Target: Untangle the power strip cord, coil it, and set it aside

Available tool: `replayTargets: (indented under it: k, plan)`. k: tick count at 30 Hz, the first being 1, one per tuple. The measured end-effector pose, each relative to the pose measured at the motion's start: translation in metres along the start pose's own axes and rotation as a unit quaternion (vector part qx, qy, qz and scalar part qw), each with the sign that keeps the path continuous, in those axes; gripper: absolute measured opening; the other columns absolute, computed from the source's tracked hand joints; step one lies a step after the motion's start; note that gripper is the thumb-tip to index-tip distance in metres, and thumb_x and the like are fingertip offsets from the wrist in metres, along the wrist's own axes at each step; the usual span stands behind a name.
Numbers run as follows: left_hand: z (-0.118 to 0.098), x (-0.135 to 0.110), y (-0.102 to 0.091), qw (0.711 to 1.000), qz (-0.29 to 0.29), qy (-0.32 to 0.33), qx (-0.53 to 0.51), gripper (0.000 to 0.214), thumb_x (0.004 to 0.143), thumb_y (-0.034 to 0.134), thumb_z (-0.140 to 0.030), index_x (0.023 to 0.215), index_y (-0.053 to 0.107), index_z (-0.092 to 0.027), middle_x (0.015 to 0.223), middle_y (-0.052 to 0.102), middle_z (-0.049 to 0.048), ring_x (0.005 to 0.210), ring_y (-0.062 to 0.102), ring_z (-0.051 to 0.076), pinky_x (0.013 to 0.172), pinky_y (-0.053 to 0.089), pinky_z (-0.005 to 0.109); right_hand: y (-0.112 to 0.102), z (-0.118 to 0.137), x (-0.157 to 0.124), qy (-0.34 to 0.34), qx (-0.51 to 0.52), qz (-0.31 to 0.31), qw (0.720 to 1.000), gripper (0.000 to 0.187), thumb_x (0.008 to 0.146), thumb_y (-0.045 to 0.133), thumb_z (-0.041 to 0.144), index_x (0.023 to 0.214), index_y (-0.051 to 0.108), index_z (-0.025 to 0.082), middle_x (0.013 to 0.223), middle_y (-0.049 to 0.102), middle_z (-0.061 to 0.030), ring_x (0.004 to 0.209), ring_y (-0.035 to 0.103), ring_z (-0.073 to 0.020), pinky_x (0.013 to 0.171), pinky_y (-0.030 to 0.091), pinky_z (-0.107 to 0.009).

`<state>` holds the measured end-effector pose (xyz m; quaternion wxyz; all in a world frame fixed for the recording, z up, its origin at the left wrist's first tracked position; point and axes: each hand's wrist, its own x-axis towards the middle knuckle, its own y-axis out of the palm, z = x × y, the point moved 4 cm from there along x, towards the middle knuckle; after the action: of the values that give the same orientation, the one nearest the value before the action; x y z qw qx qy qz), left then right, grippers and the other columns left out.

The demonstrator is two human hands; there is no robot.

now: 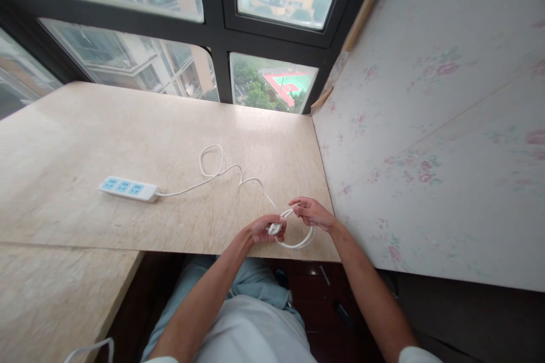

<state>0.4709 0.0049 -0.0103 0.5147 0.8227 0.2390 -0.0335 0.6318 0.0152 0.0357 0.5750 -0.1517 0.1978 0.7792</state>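
Note:
A white power strip with blue socket faces lies on the stone windowsill at the left. Its white power cord runs right across the sill, makes a loose loop, then bends toward my hands. My left hand is closed around a bunched part of the cord near the sill's front edge. Just to the right, my right hand pinches a strand of the same cord with thumb and fingertips. Below and between the hands hangs a curved loop of cord. The cord's plug cannot be made out.
The beige stone windowsill ends at dark-framed windows at the back. A flower-papered wall bounds the right side. Another stone ledge is at the lower left, with a white cable at its edge.

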Motion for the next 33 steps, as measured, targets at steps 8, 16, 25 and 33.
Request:
replayTargets:
  k: [8,16,25,33]
  plan:
    - [-0.004,0.004,0.006,0.972,-0.092,0.167,-0.134,0.019,0.078,0.06,-0.029,0.068,0.053,-0.013,0.057,0.032,-0.0043,0.044,0.025,0.005,0.042,0.02,0.019,0.005,-0.012,0.002,-0.04,0.245,-0.086,0.965,0.034,0.072,0.075,0.038,0.098,0.066,0.018,0.074,0.066,0.0012,0.046,0.048,-0.0054,0.045,0.042,-0.019]
    - [-0.022,0.017,0.026,0.913,-0.217,0.295,-0.181,0.021,0.081,0.056,-0.03,0.068,0.048,-0.017,0.057,0.037,-0.0044,0.044,0.028,0.005,0.043,0.026,0.02,0.055,-0.034,-0.011,-0.187,0.388,-0.18,0.884,0.035,0.073,0.073,0.045,0.101,0.067,0.026,0.105,0.071,-0.0005,0.104,0.063,-0.0178,0.096,0.047,-0.036]
    - [-0.003,0.02,0.035,0.866,-0.315,0.341,-0.185,0.023,0.07,0.07,-0.035,0.075,0.056,-0.016,0.074,0.062,0.0,0.07,0.06,0.012,0.072,0.047,0.024,0.077,-0.022,-0.01,-0.218,0.39,-0.282,0.849,0.028,0.075,0.071,0.048,0.087,0.065,0.023,0.107,0.071,-0.0049,0.104,0.064,-0.0217,0.097,0.046,-0.043]
    - [0.002,0.021,0.047,0.871,-0.334,0.334,-0.134,0.029,0.073,0.068,-0.043,0.083,0.057,-0.018,0.082,0.065,0.001,0.081,0.062,0.015,0.075,0.047,0.026,0.083,-0.02,-0.021,-0.275,0.351,-0.276,0.852,0.049,0.072,0.076,0.042,0.114,0.056,0.028,0.129,0.061,-0.0079,0.12,0.056,-0.0239,0.103,0.041,-0.049]
